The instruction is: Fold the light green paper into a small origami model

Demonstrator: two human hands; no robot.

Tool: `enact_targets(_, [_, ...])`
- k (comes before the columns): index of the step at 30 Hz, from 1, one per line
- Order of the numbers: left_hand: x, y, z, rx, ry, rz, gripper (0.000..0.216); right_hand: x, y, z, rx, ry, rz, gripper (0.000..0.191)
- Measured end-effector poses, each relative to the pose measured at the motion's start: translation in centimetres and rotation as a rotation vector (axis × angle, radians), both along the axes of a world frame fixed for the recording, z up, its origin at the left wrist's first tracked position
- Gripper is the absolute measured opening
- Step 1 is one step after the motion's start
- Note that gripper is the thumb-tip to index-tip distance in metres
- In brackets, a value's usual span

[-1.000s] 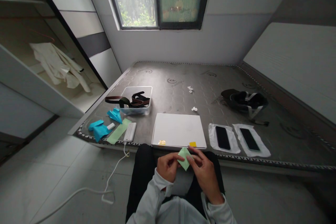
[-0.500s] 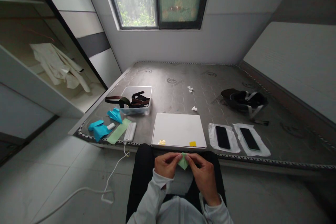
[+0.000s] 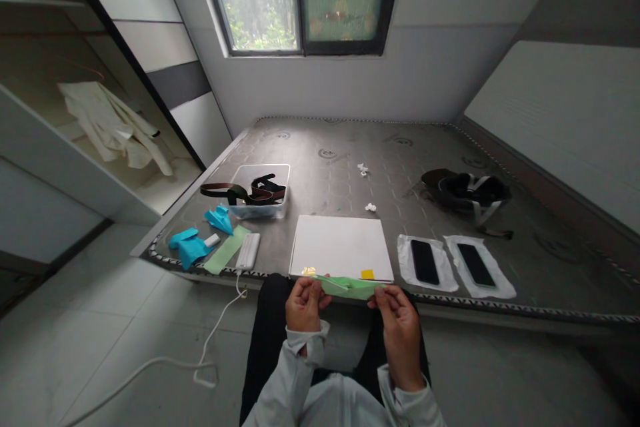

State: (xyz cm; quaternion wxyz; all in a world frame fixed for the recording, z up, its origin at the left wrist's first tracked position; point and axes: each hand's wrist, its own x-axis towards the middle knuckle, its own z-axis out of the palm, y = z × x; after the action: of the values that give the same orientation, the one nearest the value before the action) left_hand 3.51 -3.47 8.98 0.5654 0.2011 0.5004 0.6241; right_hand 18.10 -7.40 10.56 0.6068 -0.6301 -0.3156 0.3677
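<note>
A grey mattress (image 3: 325,187) spreads out ahead of the grip, reaching to the wall below a window (image 3: 260,7). An open cupboard, far to the left of the grip, holds a pale garment (image 3: 113,123). A flat white box (image 3: 343,247) lies on the mattress just beyond the grip. Farther off, ahead and to the right of the grip, sits a dark cap (image 3: 467,193); ahead and to the left, a clear tub (image 3: 265,212) holds dark belts (image 3: 260,197), part of them hanging over its rim.

The left hand (image 3: 305,307) and right hand (image 3: 403,333) are over the person's lap, well apart, each pinching one end of a folded green paper (image 3: 349,287) between thumb and fingers. The paper stretches crosswise between them, at the box's near edge.

Right of the grip, a nearer phone (image 3: 425,262) and a farther phone (image 3: 476,265) each lie on a white wrapper. Left of the grip are a white block (image 3: 249,252) with a cable, a flat green strip (image 3: 225,252) and folded blue paper (image 3: 193,250). A yellow square (image 3: 367,274) marks the box just beyond the grip; small white scraps (image 3: 370,207) lie farther ahead.
</note>
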Motion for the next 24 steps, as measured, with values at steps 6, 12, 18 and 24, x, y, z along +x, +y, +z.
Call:
enact_targets(6, [0.0, -0.5, 0.8, 0.098, 0.034, 0.040, 0.041, 0.4, -0.3, 0.7, 0.058, 0.006, 0.026, 0.030])
enact_targets(12, [-0.2, -0.8, 1.2, 0.196, 0.069, 0.030, 0.033, 1.7, -1.0, 1.2, 0.101, -0.228, 0.155, 0.020])
enact_targets(18, [-0.1, -0.9, 1.1, 0.210, 0.083, 0.047, 0.032, 2.4, -1.5, 1.6, 0.169, -0.517, 0.242, 0.019])
enact_targets(24, [-0.1, -1.0, 1.3, 0.234, 0.128, 0.041, 0.029, 1.9, -1.0, 3.0, 0.160, -0.769, 0.254, 0.013])
